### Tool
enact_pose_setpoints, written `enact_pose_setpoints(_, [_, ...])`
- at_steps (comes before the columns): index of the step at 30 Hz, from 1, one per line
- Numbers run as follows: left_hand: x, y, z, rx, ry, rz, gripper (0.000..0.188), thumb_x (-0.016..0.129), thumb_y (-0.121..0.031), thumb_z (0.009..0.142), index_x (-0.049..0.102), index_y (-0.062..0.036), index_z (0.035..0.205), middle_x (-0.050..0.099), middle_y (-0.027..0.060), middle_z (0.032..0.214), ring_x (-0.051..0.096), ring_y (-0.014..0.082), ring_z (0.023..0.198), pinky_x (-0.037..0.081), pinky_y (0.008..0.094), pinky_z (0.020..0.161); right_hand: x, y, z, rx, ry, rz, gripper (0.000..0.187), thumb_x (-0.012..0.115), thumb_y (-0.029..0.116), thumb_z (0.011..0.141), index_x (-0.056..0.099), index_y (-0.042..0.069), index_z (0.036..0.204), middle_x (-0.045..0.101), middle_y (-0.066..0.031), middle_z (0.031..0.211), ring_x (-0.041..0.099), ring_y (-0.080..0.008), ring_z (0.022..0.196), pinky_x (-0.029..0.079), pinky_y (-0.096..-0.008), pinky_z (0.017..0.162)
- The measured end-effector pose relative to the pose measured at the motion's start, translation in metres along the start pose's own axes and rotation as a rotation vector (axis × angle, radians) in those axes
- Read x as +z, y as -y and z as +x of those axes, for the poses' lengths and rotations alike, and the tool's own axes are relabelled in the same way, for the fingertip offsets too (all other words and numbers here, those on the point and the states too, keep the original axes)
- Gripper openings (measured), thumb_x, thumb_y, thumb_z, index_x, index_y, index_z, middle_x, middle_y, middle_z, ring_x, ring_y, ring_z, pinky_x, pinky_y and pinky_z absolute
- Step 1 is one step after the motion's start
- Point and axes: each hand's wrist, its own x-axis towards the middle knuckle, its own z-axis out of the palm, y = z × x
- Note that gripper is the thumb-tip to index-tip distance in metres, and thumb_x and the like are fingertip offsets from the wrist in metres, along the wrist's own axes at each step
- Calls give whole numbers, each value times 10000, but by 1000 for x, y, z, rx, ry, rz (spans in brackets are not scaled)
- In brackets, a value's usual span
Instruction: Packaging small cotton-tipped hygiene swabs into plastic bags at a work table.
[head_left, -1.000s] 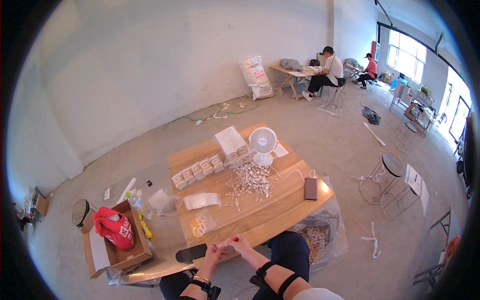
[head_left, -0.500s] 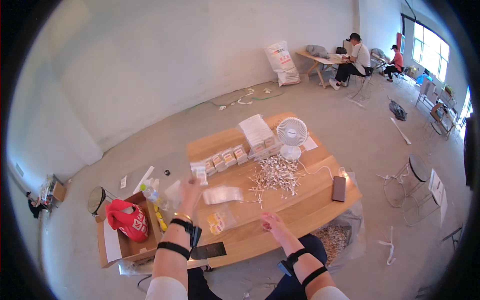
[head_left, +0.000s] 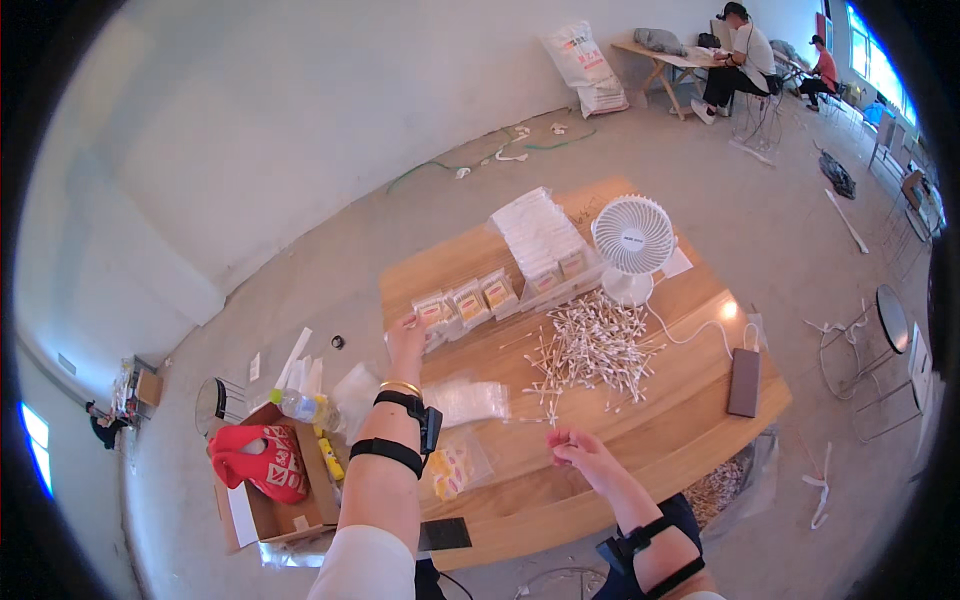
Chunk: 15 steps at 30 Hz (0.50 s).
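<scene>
My left hand [head_left: 406,345] reaches to the left end of a row of small clear packets of cotton swabs with yellow-and-white labels [head_left: 467,302]. Its fingers are closed at the edge of the end packet [head_left: 432,309], partly hiding it. My right hand [head_left: 580,452] hovers over the near part of the wooden table [head_left: 590,490], fingers curled together, with nothing visible in them. Beyond it lies a heap of loose cotton swabs [head_left: 595,350]. Flat clear bags [head_left: 470,402] and a bag with yellow printed labels [head_left: 455,470] lie beside my left forearm.
A white fan [head_left: 633,245] stands behind the heap, next to a stack of filled packets [head_left: 540,235]. Its cable runs to a power bank [head_left: 744,382]. A dark phone-like slab [head_left: 445,534] lies at the near edge. Left stands a cardboard box [head_left: 322,495] with a red bag [head_left: 262,462].
My left hand has moved away from me and slightly right, onto the end of the packet row. The right hand stays curled over the near table. The whole view has shifted and tilted.
</scene>
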Motion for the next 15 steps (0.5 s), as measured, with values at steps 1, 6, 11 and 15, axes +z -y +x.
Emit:
enact_pose_setpoints(1, [0,5,8,18,-14,13,477,725,-300,889,558,-22,1239,702,95,946,708,173,741,507,250,536,4,-1,1,-18,31,-50,283,618,122,942,598,48,1215,624,-27,1089,593,-122,963,490,-281,868])
enact_pose_setpoints(6, [24,12,11,124,-30,175,434,730,-274,871,601,-11,1191,707,132,950,714,195,772,545,304,619,12,2,-2,-13,57,-98,287,642,144,939,606,56,1210,625,-19,1075,585,-115,986,478,-277,885])
enact_pose_setpoints(11, [23,-2,-15,453,-131,646,398,719,-241,857,617,6,1152,685,170,1022,668,318,975,536,398,856,17,-4,0,-2,67,-38,285,648,154,938,614,47,1200,627,-22,1075,590,-116,990,492,-278,881])
enact_pose_setpoints(15, [-9,-1,-28,730,-108,474,387,642,-126,877,559,-17,1239,595,223,1182,545,372,1160,471,437,967,15,-10,6,-15,58,-41,290,658,162,927,621,31,1183,637,-26,1045,607,-120,942,508,-284,848])
